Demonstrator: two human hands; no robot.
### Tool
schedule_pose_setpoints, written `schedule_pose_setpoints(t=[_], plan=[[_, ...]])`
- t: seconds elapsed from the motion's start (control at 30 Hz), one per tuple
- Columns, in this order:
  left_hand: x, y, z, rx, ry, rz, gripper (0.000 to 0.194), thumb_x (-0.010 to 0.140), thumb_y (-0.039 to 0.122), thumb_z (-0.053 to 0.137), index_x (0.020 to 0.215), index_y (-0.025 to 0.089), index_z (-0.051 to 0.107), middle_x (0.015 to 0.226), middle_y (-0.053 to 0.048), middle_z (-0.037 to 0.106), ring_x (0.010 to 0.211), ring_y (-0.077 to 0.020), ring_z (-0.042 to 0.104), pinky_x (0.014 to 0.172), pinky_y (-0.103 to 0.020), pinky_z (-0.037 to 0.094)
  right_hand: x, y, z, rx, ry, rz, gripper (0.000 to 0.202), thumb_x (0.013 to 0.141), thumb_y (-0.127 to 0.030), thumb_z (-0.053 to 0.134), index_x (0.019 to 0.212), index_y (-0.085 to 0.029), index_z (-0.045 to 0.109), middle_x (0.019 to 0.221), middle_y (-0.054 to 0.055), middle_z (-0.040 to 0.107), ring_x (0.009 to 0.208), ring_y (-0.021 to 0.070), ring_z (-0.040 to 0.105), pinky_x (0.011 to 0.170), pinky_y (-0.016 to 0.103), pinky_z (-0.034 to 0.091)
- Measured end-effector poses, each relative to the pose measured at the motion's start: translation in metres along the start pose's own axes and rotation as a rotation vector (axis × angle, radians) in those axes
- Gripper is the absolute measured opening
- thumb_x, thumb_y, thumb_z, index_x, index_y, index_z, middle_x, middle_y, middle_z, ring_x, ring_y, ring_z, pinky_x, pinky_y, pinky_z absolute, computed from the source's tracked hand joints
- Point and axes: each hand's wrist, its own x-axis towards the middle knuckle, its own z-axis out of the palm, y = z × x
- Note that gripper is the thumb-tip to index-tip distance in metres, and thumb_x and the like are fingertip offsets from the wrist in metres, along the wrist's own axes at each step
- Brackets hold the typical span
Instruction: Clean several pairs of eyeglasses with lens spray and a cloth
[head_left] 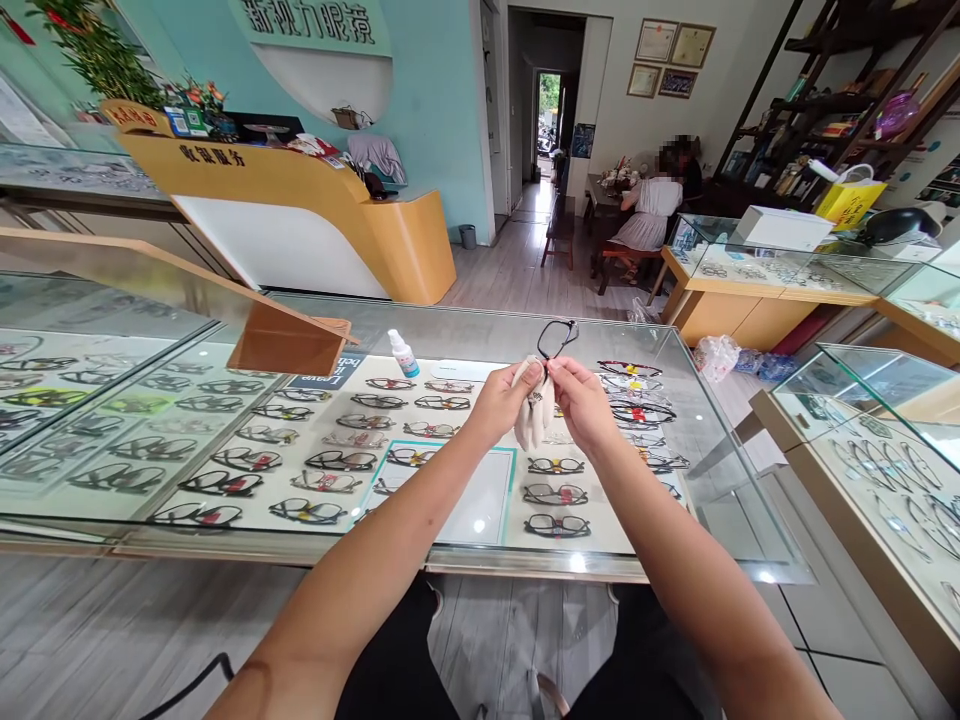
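Above the glass display counter point(480, 325), both hands are close together. My left hand point(510, 400) pinches a pale cloth point(534, 415) that hangs below the fingers. Dark-framed glasses point(557, 338) stick up between the hands, one lens upward, the rest hidden by cloth and fingers. My right hand point(583, 400) has its fingers closed on the glasses, at the cloth's edge. A white spray bottle with a blue and red label point(403, 354) stands upright on the counter, left of my hands.
Rows of glasses point(341, 460) lie under the counter glass. A wooden-framed mirror or stand point(289, 340) is at the left. More display cases point(885, 420) are at the right. Two people point(656, 205) sit at a table in back.
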Motion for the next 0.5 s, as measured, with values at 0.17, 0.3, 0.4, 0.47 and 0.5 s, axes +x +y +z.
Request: schedule_pose_setpoints(t=[0.17, 0.3, 0.4, 0.47, 0.5], plan=[[-0.0036, 0.0053, -0.0041, -0.057, -0.181, -0.064, 0.059, 0.081, 0.068, 0.085, 0.104, 0.015, 0.073, 0.086, -0.004, 0.072, 0.077, -0.0184, 0.064, 0.071, -0.027, 0.050, 0.0028, -0.0034, -0.0059, 0.062, 0.058, 0.050, 0.040, 0.067, -0.053, 0.094, 0.088, -0.023, 0.077, 0.075, -0.001, 0.070, 0.066, 0.0156, 0.057, 0.063, 0.030, 0.045], [-0.0044, 0.0050, -0.0053, -0.019, -0.207, -0.061, 0.062, 0.075, 0.063, 0.092, 0.109, 0.015, 0.073, 0.091, -0.005, 0.074, 0.081, -0.0190, 0.066, 0.074, -0.027, 0.051, 0.0037, -0.0037, -0.0074, 0.058, 0.021, 0.094, 0.047, 0.064, -0.058, 0.096, 0.088, -0.022, 0.077, 0.071, -0.002, 0.067, 0.061, 0.0137, 0.054, 0.059, 0.028, 0.043], [-0.0031, 0.0032, -0.0030, 0.028, -0.062, -0.021, 0.060, 0.082, 0.074, 0.081, 0.094, 0.016, 0.071, 0.080, -0.002, 0.068, 0.073, -0.0156, 0.060, 0.068, -0.025, 0.046, 0.0028, 0.0007, -0.0038, 0.054, -0.016, 0.060, 0.045, 0.066, -0.058, 0.096, 0.083, -0.021, 0.077, 0.064, -0.005, 0.059, 0.058, 0.0104, 0.045, 0.057, 0.026, 0.038], [-0.0026, 0.0029, -0.0007, 0.023, -0.012, -0.029, 0.063, 0.083, 0.079, 0.076, 0.087, 0.017, 0.069, 0.075, 0.000, 0.065, 0.069, -0.0148, 0.057, 0.065, -0.026, 0.044, 0.0022, 0.0035, -0.0015, 0.047, -0.006, 0.035, 0.043, 0.067, -0.057, 0.096, 0.082, -0.021, 0.077, 0.065, -0.005, 0.058, 0.059, 0.0100, 0.043, 0.058, 0.026, 0.037], [-0.0026, 0.0030, 0.0003, 0.008, -0.011, -0.044, 0.064, 0.082, 0.080, 0.076, 0.085, 0.017, 0.069, 0.073, 0.000, 0.064, 0.069, -0.0151, 0.057, 0.065, -0.026, 0.045, 0.0020, 0.0043, -0.0010, 0.051, 0.005, 0.037, 0.043, 0.066, -0.057, 0.096, 0.083, -0.021, 0.077, 0.067, -0.004, 0.060, 0.060, 0.0106, 0.045, 0.059, 0.027, 0.039]])
